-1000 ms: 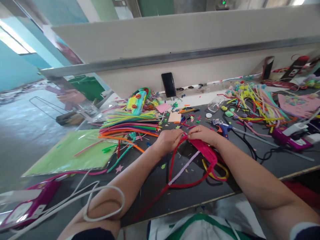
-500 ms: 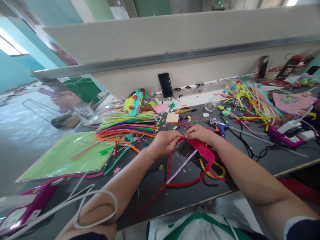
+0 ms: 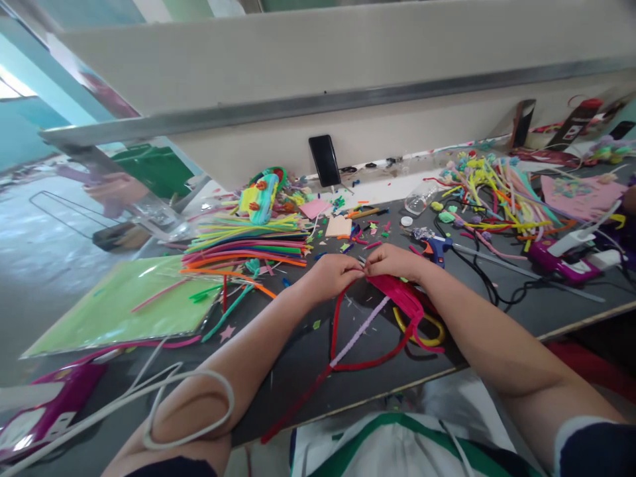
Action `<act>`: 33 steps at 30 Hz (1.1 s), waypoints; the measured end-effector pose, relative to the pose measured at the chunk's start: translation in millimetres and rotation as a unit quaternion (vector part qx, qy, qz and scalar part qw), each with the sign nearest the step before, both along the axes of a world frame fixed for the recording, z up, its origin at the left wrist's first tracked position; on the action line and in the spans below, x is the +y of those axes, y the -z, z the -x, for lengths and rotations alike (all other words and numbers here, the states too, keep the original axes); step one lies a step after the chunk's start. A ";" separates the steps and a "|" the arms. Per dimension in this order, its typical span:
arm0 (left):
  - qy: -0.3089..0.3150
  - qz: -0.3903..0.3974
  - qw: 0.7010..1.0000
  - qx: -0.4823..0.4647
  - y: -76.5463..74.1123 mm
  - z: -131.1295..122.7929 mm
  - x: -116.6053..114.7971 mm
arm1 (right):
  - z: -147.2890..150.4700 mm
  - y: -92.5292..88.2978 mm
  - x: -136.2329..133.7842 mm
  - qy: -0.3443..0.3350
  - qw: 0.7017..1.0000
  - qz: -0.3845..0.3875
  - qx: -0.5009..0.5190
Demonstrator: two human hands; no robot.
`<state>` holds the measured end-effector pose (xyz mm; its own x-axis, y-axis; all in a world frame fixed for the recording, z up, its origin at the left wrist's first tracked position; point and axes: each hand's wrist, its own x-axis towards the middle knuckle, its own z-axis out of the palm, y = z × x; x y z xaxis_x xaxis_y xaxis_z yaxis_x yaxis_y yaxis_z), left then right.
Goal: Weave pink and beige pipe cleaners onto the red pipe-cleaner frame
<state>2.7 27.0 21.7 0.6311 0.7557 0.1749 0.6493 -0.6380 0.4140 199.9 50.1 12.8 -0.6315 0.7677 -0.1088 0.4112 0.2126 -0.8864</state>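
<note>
Both my hands meet over the middle of the dark table, fingertips nearly touching. My left hand (image 3: pixel 334 275) pinches the top end of a red pipe cleaner (image 3: pixel 336 324), which bends into a loop below. My right hand (image 3: pixel 395 264) is closed on the upper edge of a magenta band of pipe cleaners (image 3: pixel 400 295) joined to that loop. A lilac pipe cleaner (image 3: pixel 360 335) crosses the loop, and a red tail runs down toward the table edge. Yellow-handled scissors (image 3: pixel 437 331) lie partly under the magenta band.
Bundled coloured pipe cleaners (image 3: pixel 248 245) and a green sheet in plastic (image 3: pixel 134 308) lie left. A glue gun (image 3: pixel 437 250) with black cord sits right. Purple power strips (image 3: pixel 566 262) stand at the sides. A phone (image 3: pixel 324 161) leans on the partition. A white cable (image 3: pixel 183 377) loops over my left forearm.
My hands stay together at the top of the red loop, with small finger shifts. The whole view has tilted slightly, so the table appears a little higher and further left.
</note>
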 end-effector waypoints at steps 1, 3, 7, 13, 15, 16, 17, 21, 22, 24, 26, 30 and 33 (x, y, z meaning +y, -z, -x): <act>-0.001 -0.007 1.000 0.009 1.7 -0.6 -1.0 | 0.4 -0.8 -0.7 0.002 1.000 0.004 -0.001; 0.006 -0.036 0.999 0.028 2.8 -0.9 -3.3 | 1.6 -1.7 -1.6 0.006 1.000 0.014 0.007; 0.013 -0.144 0.985 0.097 2.8 -4.5 -13.3 | 3.3 0.5 -1.3 0.029 0.998 0.040 0.035; -0.033 -0.205 0.971 0.118 3.2 -13.1 -26.6 | 1.1 1.9 -4.1 0.040 0.988 0.122 0.089; -0.077 -0.166 0.980 0.072 0.5 -8.6 -21.4 | -0.5 0.9 -4.2 0.026 0.976 0.173 0.127; -0.101 -0.150 0.982 0.048 -1.6 -4.5 -16.9 | -1.6 0.7 -3.3 0.027 0.968 0.194 0.154; -0.123 -0.138 0.982 0.028 -4.0 0.5 -11.7 | -2.8 0.7 -1.6 0.036 0.959 0.212 0.185; -0.208 -0.139 0.968 -0.017 -13.8 23.9 8.7 | -8.9 3.2 10.4 0.110 0.906 0.270 0.306; -0.223 -0.146 0.963 -0.024 -15.2 28.9 12.2 | -10.4 4.2 13.3 0.108 0.897 0.283 0.322; -0.248 -0.165 0.954 -0.032 -15.6 36.2 17.1 | -12.9 6.8 17.6 0.108 0.890 0.291 0.333; -0.259 -0.186 0.947 -0.039 -13.6 39.8 19.5 | -14.3 9.7 19.5 0.119 0.900 0.272 0.319; -0.259 -0.197 0.944 -0.057 -11.8 40.8 19.8 | -13.7 14.3 19.6 0.129 0.918 0.230 0.295; -0.254 -0.118 0.956 -0.084 -19.2 43.9 20.9 | -13.2 12.4 18.3 0.138 0.922 0.199 0.301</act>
